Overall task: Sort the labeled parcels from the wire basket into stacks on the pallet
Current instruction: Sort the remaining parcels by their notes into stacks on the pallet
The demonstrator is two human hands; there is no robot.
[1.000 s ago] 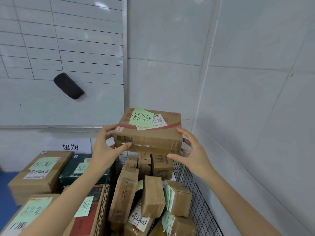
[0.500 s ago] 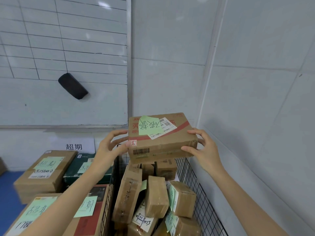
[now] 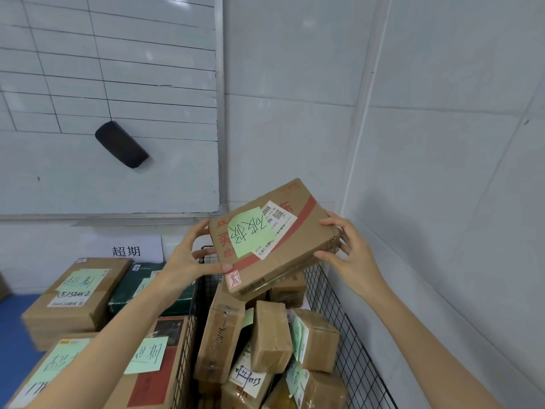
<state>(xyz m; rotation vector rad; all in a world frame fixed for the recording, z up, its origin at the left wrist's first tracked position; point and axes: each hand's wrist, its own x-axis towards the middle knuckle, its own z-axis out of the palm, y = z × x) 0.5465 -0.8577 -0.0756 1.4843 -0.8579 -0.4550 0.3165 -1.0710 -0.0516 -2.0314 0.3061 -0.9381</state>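
While both hands [image 3: 188, 261] [image 3: 351, 255] grip it, the parcel [image 3: 274, 240] has seemingly tilted up.

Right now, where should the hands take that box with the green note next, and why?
Probably swing it left, toward the stacked boxes beside the wire basket. The left hand and right hand hold the parcel by its two ends, tilted, in the air above the basket, so it is already out. Its green note faces up; which stack matches it I cannot tell.

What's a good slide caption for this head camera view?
Both hands, left and right, hold a tilted brown cardboard parcel with a green note above the black wire basket of parcels.
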